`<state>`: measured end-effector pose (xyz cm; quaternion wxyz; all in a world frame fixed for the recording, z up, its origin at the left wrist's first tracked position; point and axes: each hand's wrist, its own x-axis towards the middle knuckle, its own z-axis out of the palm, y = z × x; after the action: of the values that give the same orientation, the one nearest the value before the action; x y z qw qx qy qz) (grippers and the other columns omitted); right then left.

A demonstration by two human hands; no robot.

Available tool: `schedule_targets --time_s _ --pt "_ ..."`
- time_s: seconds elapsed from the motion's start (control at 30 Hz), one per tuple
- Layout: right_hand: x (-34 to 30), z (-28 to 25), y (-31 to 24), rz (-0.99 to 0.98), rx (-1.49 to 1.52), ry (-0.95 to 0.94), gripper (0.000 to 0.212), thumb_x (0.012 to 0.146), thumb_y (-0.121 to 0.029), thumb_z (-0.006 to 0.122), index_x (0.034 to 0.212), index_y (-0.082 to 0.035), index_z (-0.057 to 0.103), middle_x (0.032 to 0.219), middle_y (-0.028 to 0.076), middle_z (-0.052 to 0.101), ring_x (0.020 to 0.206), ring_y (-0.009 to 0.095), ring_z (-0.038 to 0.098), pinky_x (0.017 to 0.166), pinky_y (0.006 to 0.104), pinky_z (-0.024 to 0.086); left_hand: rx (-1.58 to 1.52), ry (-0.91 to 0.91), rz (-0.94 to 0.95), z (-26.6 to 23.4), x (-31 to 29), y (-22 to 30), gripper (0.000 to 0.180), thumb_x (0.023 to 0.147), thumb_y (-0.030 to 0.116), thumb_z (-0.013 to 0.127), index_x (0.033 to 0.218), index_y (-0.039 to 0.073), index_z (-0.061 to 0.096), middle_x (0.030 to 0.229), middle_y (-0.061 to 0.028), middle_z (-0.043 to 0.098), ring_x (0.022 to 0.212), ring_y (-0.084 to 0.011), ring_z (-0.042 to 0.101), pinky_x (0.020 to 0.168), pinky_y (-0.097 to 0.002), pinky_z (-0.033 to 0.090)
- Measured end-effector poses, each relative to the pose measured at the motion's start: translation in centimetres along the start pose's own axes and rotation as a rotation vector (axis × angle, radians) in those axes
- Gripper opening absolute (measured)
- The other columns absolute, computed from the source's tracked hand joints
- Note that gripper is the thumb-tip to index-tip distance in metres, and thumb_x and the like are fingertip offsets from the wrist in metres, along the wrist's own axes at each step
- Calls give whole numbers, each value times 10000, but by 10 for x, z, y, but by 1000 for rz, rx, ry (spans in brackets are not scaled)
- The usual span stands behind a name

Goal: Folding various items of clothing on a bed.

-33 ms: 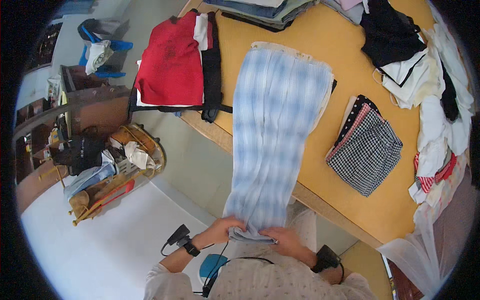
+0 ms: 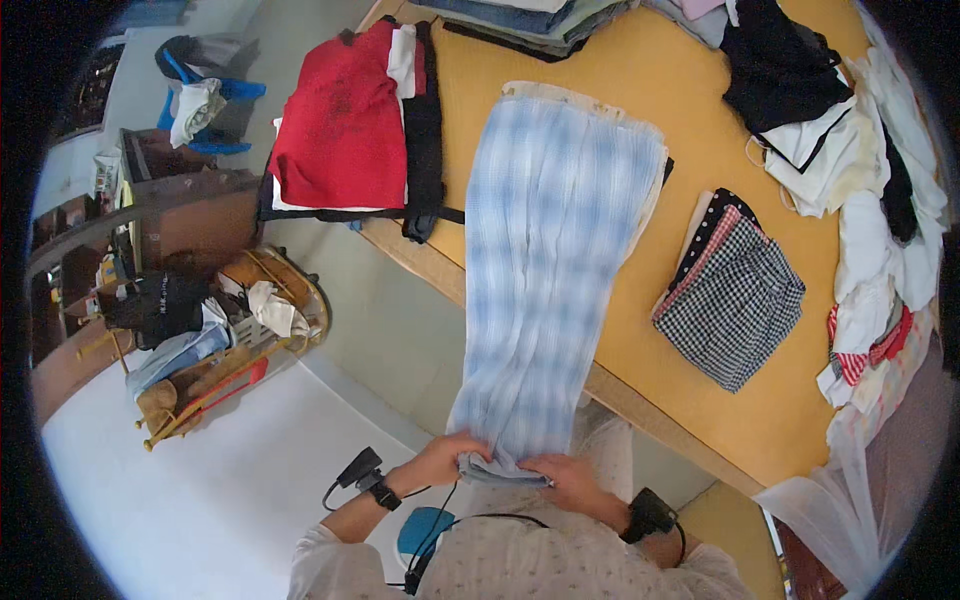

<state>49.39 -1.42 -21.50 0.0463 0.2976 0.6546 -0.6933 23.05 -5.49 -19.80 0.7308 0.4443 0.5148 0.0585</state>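
Note:
A long blue-and-white checked garment (image 2: 540,230), folded lengthwise with creases down its middle, lies partly on the table. Its near end hangs past the table's edge toward my body. At that end my left hand (image 2: 450,461) grips the left corner of the hem, fingers closed on the cloth. The opposite corner is pinched by my right hand (image 2: 573,484), its fingers partly hidden under the fabric. Right of the garment lies a small stack of folded clothes (image 2: 735,295), black-and-white gingham on top. A pile topped by a red garment (image 2: 345,125) sits at the table's left end.
The yellow-topped table (image 2: 690,430) has a wooden front edge. Folded trousers (image 2: 540,25) lie at its far side; loose black clothes (image 2: 785,75) and white clothes (image 2: 865,250) heap along the right. At left stand a cane rack with clothes (image 2: 215,350) and a blue chair (image 2: 235,90).

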Motion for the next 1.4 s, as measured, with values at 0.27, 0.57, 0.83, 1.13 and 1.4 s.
schedule_targets --time_s 0.27,0.57,0.83,1.13,1.4 --pt "56 -32 71 140 365 211 472 710 -122 687 1139 -24 517 1057 111 588 957 195 548 829 312 443 -31 259 89 -50 67 9 478 653 45 685 1108 72 542 1054 -78 574 1016 -183 523 887 -315 403" --pt "161 -125 132 219 354 423 553 649 -173 705 1115 42 500 1001 167 586 956 252 557 816 330 442 36 573 47 -115 184 -23 673 595 127 742 1162 -10 406 1061 -170 535 982 -252 531 850 -336 425" --pt "143 -115 82 201 176 681 530 683 -138 668 1147 20 465 1034 208 554 959 350 530 838 380 422 -310 1082 -71 -77 129 -99 652 604 78 707 1172 3 395 1173 -164 473 1000 -262 522 827 -354 445" --pt "98 -114 80 -266 -929 350 551 752 -79 474 1292 -132 378 1353 156 332 1247 308 322 1000 464 275 284 892 -208 -43 133 -96 642 645 30 661 1214 21 364 1218 -196 417 1120 -379 425 920 -427 386" --pt "113 -136 101 -345 -1109 202 514 817 -152 404 1326 -192 341 1374 135 307 1270 282 297 1034 455 246 1092 635 293 -54 124 -109 624 693 7 551 1280 95 361 1282 -212 343 1195 -367 345 1000 -549 232"
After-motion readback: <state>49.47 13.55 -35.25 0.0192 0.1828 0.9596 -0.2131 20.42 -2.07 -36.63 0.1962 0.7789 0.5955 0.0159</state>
